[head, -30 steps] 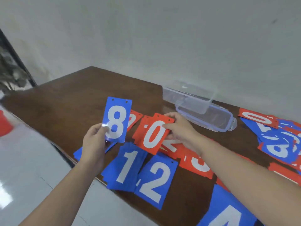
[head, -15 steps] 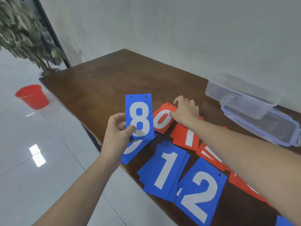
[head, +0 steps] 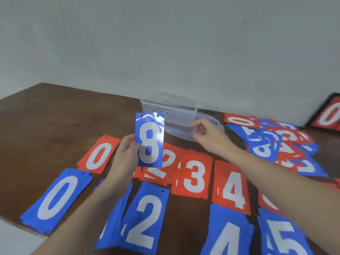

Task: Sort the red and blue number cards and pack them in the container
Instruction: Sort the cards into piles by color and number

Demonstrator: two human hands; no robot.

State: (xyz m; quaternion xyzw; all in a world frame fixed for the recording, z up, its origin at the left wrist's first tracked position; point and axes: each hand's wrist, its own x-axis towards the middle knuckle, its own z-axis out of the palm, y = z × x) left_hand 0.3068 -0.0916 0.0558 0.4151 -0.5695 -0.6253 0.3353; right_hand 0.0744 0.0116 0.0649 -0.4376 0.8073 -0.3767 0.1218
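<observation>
My left hand [head: 126, 155] holds a blue card with a white 8 [head: 150, 139] upright above the table. Below it lie a row of red cards, 0 [head: 99, 156], 2, 3 [head: 195, 176] and 4 [head: 232, 188], and a nearer row of blue cards, 0 [head: 57, 197], 2 [head: 145, 218], 4 and 5 [head: 283, 236]. My right hand [head: 207, 134] hovers in front of the clear plastic container [head: 169, 105] at the back, fingers curled and apart, nothing in them. A mixed pile of red and blue cards [head: 276, 144] lies at the right.
The clear lid [head: 184, 131] lies just in front of the container, partly under my right hand. A red 0 card in a dark frame [head: 329, 115] leans at the far right by the wall. The brown table's [head: 46, 116] left edge runs near the blue 0.
My right hand let go of the red 0 card on the left and moved right, toward the container and lid. The view swung right. My left hand still holds the blue 8.
</observation>
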